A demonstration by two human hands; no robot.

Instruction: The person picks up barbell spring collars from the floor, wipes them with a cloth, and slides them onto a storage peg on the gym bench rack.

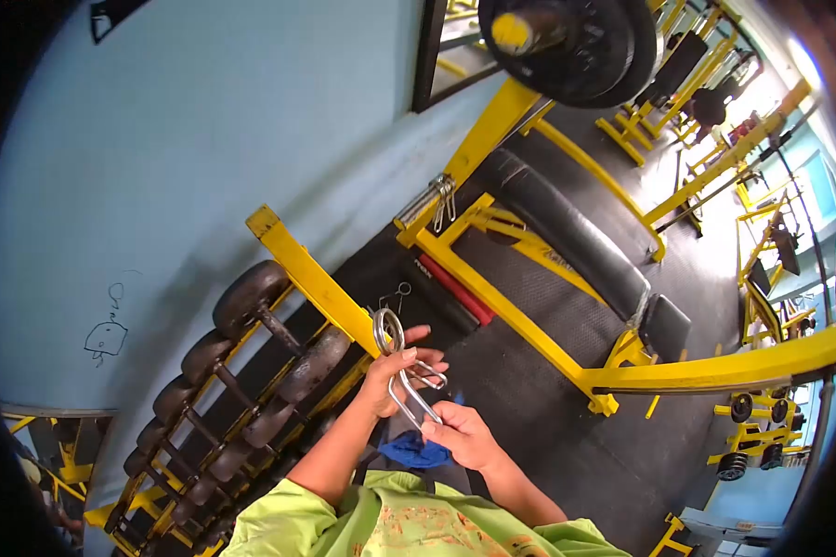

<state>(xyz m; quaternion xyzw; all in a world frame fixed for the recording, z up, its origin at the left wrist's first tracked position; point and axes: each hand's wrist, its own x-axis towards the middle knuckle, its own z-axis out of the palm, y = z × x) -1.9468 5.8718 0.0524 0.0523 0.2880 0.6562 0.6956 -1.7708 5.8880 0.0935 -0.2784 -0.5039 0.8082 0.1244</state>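
Observation:
Steel barbell spring collar (389,327) is in front of my chest, its coil at the top and its bent wire handles reaching down between my hands. My left hand (387,382) holds it with the thumb over the wire, fingers partly spread behind. Between the thumb and fingers of my right hand (464,436), the lower end of the wire is pinched. Whether the wires belong to one collar or two overlapping ones, I cannot tell. Below my hands is a blue cloth-like item (416,451), partly hidden.
On my left, a rack holds several dark dumbbells (251,290) along the blue wall (176,139). Ahead stands a yellow-framed bench with a black pad (567,218). A weight plate (604,56) hangs above it. More spring clips (446,200) hang from a frame peg. Black rubber floor (548,436) lies right.

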